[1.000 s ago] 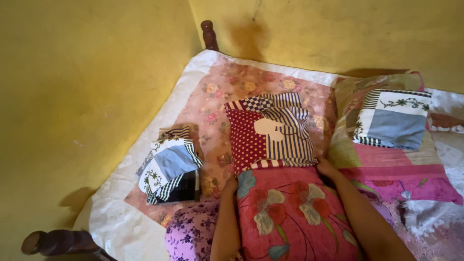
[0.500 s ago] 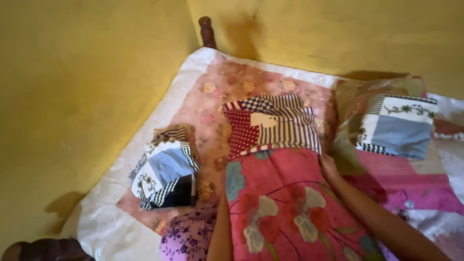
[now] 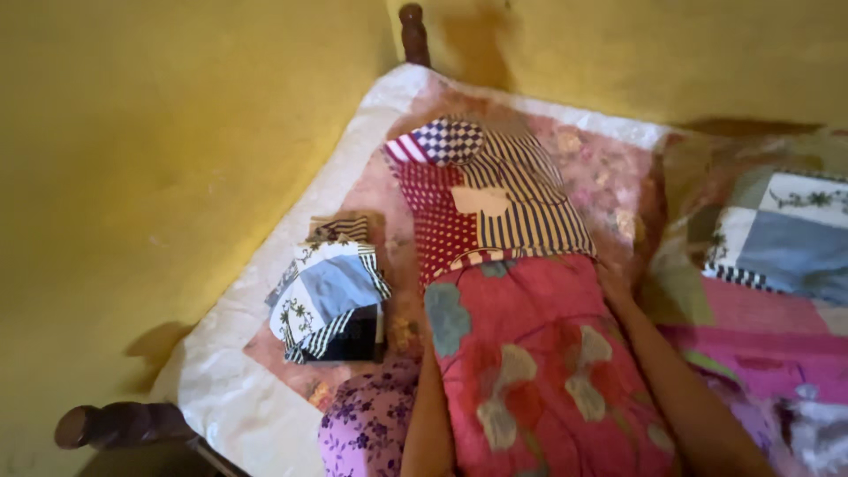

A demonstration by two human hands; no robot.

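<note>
Both my arms hold a red floral pillow [image 3: 530,353] by its sides, over the bed. Its far end sits inside a patchwork pillowcase [image 3: 495,203] of red dots, dark stripes and checks, which lies stretched toward the corner of the bed. My left hand [image 3: 429,362] presses the pillow's left edge; its fingers are hidden behind the pillow. At the right edge, where the pillowcase opening ends, is my right hand [image 3: 611,284], blurred and partly tucked under the fabric.
A folded stack of patchwork cloths [image 3: 331,296] lies to the left on the pink floral bed cover [image 3: 609,177]. A second pillow [image 3: 751,318] with a folded blue patchwork cloth [image 3: 786,238] lies at right. Yellow walls and dark wooden bedposts [image 3: 412,31] [image 3: 115,424] bound the bed.
The red pillow has slid farther into the patchwork pillowcase, and the case has stretched out toward the bed's corner. My view has shifted left and down.
</note>
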